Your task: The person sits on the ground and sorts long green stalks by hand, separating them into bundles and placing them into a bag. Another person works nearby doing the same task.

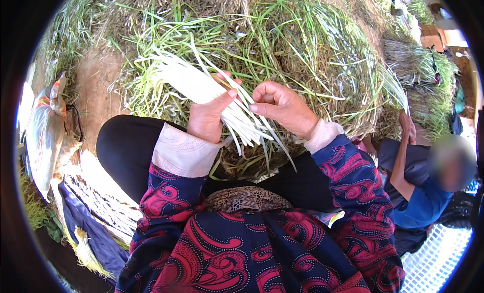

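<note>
My left hand (pixel 209 114) is wrapped round a bundle of chive-like stalks (pixel 189 81), its thumb lying across the top. The stalks are thin and pale, nearly white in the bright light, with loose green leaves fanning out at the upper left. Their pale ends point down to the right, over my lap. At the bundle's right edge, my right hand (pixel 285 109) has its fingers curled and its thumb and forefinger closed at a longer greenish stalk (pixel 275 137). That stalk hangs past the others. The exact pinch point is partly hidden by the fingers.
A large heap of green and dry stalks (pixel 312 56) spreads in front of my crossed legs. Plastic bags (pixel 44 137) stand at the left. Close on the right sits another person in a blue top (pixel 423 205), an arm reaching to the heap. More bundles (pixel 423 66) lie beyond.
</note>
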